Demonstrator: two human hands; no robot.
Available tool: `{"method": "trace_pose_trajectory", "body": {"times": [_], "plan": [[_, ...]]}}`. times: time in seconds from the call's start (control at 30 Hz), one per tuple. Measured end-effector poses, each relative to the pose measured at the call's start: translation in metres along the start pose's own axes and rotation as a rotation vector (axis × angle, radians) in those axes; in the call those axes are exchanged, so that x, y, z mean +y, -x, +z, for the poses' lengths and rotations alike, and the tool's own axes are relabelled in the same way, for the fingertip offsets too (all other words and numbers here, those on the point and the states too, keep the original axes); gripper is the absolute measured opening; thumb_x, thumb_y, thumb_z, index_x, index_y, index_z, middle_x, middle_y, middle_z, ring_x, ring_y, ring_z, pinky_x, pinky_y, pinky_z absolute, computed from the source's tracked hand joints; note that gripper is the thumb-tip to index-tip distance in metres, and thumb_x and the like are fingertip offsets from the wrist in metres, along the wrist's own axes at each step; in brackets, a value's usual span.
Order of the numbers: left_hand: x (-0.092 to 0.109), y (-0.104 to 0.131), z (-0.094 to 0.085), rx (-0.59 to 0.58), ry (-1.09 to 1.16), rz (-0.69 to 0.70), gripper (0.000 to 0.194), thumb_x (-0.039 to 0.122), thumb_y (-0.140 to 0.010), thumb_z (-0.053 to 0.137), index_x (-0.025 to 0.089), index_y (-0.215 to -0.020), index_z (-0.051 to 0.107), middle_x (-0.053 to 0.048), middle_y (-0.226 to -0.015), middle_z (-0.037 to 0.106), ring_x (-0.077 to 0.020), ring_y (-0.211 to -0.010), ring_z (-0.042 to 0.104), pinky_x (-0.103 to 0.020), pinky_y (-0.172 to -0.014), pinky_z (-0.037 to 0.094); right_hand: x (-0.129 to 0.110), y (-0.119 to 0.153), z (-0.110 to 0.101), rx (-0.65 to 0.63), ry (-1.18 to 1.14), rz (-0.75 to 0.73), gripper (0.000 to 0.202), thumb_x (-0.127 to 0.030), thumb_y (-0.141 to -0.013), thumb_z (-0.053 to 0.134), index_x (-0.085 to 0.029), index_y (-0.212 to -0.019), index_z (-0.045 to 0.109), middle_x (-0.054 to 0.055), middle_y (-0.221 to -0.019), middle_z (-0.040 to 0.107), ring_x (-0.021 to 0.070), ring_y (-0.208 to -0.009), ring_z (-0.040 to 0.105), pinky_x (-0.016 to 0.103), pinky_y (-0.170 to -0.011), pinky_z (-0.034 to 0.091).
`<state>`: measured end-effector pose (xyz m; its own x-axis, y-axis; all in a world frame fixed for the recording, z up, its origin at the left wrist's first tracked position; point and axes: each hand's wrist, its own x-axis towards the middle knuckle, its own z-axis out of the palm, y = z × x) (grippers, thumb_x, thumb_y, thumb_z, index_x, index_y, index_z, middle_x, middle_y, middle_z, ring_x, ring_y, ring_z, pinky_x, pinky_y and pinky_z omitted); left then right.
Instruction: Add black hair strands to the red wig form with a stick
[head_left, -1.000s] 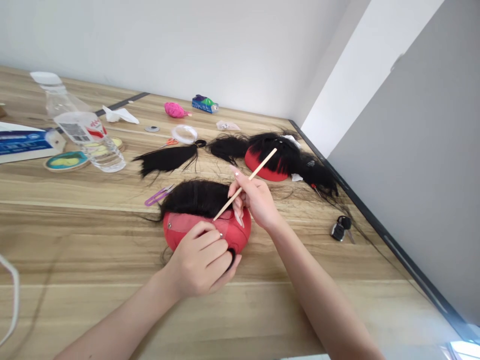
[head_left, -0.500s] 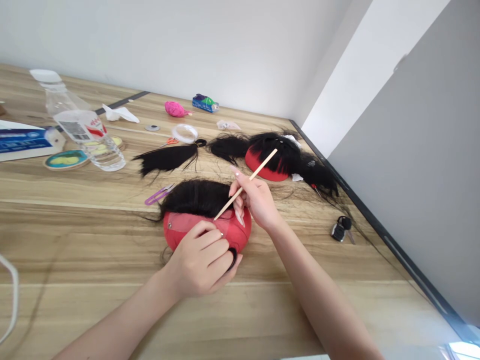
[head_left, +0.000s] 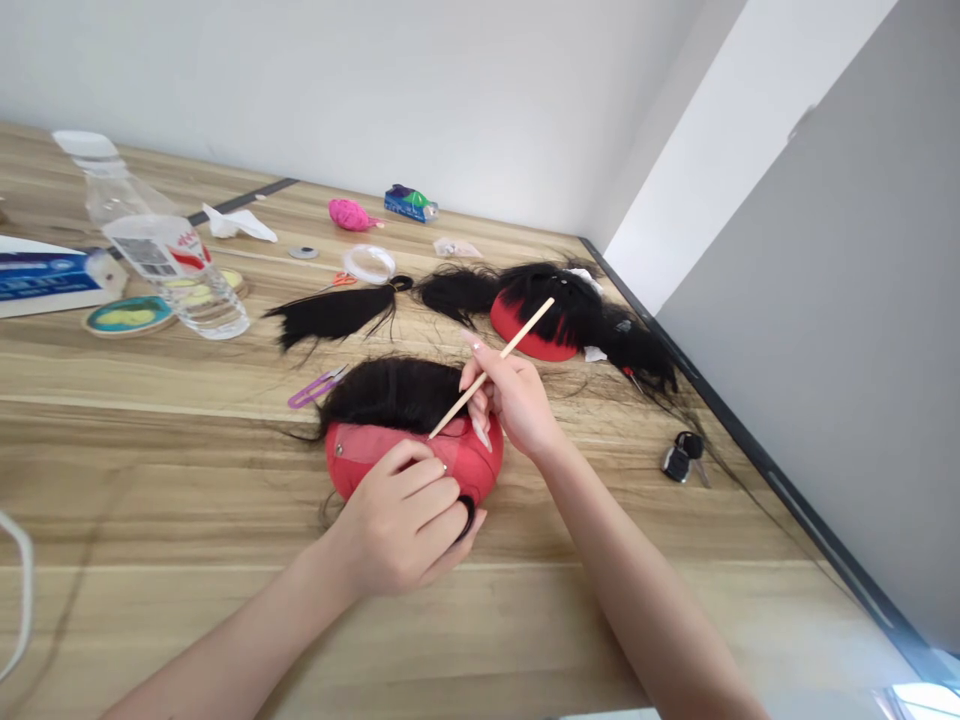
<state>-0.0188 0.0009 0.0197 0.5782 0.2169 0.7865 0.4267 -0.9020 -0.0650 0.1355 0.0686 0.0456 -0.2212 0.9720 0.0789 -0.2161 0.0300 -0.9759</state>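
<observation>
A red head form [head_left: 480, 470] lies in front of me, with a pale lace strip [head_left: 367, 443] across its top and black hair [head_left: 390, 392] swept to the far side. My left hand [head_left: 412, 515] is closed over the form's near side, with a loop of black hair [head_left: 466, 515] caught between its fingers. Fingertips of this hand press by the lace. My right hand [head_left: 510, 395] pinches a thin wooden stick [head_left: 491, 370], like a wig hook's handle. Its lower end meets the lace beside my left fingers; any hook there is too small to see. Pins [head_left: 339, 450] dot the lace.
Purple thread snips [head_left: 315, 389] lie left of the form. Behind are a tied hair bundle [head_left: 337, 315] and a second red form [head_left: 536, 342] with hair. A water bottle [head_left: 161, 250] stands at left, keys [head_left: 681, 458] at right. Pink yarn [head_left: 350, 214] sits farther back.
Almost nothing differs. Both hands, the stick and the head form keep their places; the view has shifted very slightly.
</observation>
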Motion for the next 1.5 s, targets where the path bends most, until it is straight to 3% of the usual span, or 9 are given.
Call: {"method": "trace_pose_trajectory", "body": {"times": [1.03,1.5], "plan": [[0.0016,-0.0013,-0.0010,-0.031,-0.002,0.000,0.027,0.012,-0.080,0.061,0.016,-0.055,0.053,0.000,-0.055,0.051,-0.0139,-0.061,0.038,-0.032,-0.061,0.039,0.0022,-0.0005,0.0025,0.042,-0.104,-0.003,0.043,-0.053,-0.079,0.065,-0.016,-0.057,0.060,-0.007,-0.035,0.044,0.0062,-0.025,0.042,0.015,-0.025,0.028],[-0.0004,0.0007,-0.0009,0.010,0.037,0.015,0.027,0.009,-0.080,0.060,0.016,-0.055,0.052,0.001,-0.055,0.049,-0.0138,-0.061,0.040,-0.031,-0.060,0.041,0.0031,-0.0008,0.0005,0.008,-0.087,-0.052,0.042,-0.049,-0.083,0.062,-0.016,-0.057,0.058,-0.009,-0.035,0.040,0.0061,-0.026,0.043,0.015,-0.027,0.030]]}}
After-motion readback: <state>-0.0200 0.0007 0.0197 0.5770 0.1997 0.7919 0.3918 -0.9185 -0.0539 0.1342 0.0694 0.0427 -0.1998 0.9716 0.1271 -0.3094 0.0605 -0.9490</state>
